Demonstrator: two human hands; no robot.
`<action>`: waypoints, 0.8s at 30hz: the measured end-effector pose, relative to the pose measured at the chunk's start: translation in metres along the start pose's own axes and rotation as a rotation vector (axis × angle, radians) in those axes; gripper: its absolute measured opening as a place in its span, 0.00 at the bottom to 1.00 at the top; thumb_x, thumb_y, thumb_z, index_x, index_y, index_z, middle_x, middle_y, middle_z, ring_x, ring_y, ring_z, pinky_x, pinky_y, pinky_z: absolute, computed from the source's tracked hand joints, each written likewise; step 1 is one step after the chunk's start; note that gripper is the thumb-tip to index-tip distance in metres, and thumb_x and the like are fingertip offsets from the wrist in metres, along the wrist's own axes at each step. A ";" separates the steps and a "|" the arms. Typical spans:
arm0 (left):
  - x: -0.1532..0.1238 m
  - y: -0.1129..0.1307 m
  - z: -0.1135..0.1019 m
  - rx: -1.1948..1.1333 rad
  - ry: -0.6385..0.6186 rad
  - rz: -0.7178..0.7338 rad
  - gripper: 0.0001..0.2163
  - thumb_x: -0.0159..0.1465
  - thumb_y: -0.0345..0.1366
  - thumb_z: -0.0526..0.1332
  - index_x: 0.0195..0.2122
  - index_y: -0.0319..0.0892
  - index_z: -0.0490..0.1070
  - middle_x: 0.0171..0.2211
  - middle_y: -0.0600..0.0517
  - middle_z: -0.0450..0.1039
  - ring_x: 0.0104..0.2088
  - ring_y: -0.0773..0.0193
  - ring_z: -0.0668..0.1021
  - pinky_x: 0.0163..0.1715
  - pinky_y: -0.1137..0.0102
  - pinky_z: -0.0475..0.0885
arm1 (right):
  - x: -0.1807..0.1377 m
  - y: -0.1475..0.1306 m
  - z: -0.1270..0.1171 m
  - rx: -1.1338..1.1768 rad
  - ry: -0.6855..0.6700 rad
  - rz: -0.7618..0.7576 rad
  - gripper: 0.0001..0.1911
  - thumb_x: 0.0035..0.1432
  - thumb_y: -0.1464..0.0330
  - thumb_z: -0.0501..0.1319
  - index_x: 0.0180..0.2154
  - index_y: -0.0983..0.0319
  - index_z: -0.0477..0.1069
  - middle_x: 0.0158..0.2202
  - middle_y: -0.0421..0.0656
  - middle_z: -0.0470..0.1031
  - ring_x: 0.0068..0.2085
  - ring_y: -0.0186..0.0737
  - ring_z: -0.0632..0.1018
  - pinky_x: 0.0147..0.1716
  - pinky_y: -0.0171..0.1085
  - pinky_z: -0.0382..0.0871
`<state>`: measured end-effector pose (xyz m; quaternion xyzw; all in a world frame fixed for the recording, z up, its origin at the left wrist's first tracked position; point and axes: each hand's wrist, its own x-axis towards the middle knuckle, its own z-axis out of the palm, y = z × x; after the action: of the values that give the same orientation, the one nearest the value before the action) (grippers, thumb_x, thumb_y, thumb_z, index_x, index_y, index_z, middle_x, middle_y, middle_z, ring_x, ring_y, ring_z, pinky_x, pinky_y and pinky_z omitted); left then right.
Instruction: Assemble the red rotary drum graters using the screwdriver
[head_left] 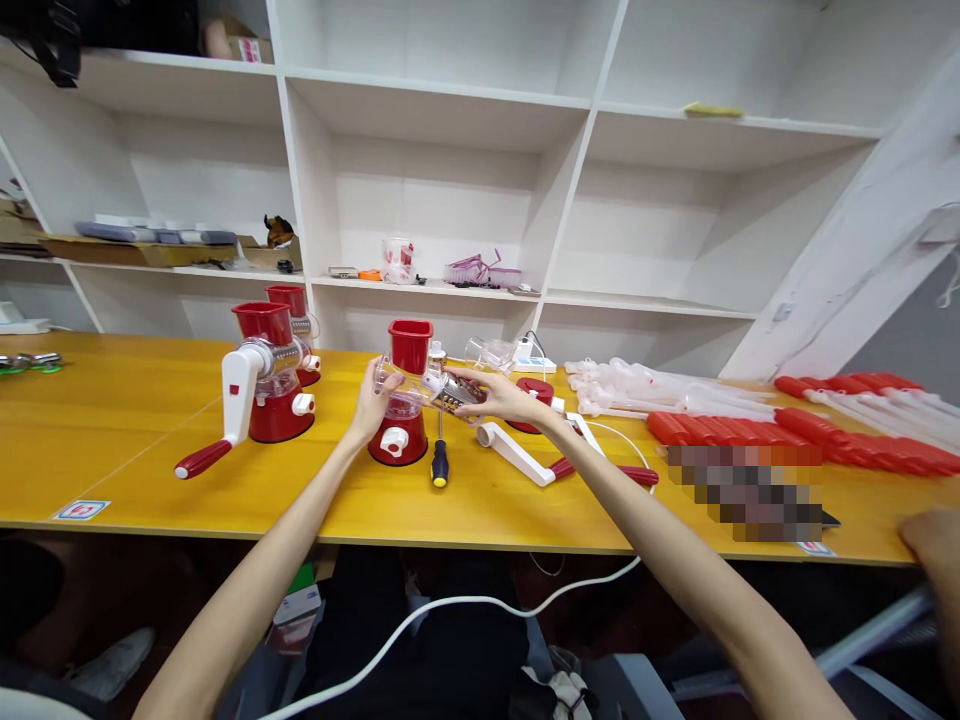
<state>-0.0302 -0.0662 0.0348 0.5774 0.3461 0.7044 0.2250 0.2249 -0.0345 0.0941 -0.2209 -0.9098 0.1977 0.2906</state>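
Note:
A red and clear rotary grater body stands upright on its red base, close in front of me. My left hand is closed around the left side of its clear middle section. In my right hand is a perforated metal grater drum, its white end pointing at the clear opening. Whether the drum's end is inside the opening, I cannot tell. Just below the drum a screwdriver with a dark and yellow handle lies on the table. To its right rests a white crank handle with a red grip.
Two assembled graters stand at left. On the yellow table, at right, lie bundled white and red crank handles. A red base and a white cable are nearby. Another person's hand is at the right edge.

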 end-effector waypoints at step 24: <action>-0.002 0.006 0.000 0.012 -0.002 -0.024 0.27 0.59 0.54 0.65 0.53 0.43 0.67 0.48 0.46 0.75 0.48 0.54 0.78 0.51 0.63 0.70 | 0.059 -0.007 0.087 0.576 0.773 0.315 0.28 0.66 0.43 0.41 0.50 0.57 0.60 0.54 0.51 0.70 0.59 0.43 0.73 0.51 0.41 0.71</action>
<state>-0.0289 -0.0714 0.0383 0.5755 0.3569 0.6989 0.2302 0.1262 -0.0301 0.0577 -0.3233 -0.6000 0.3856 0.6219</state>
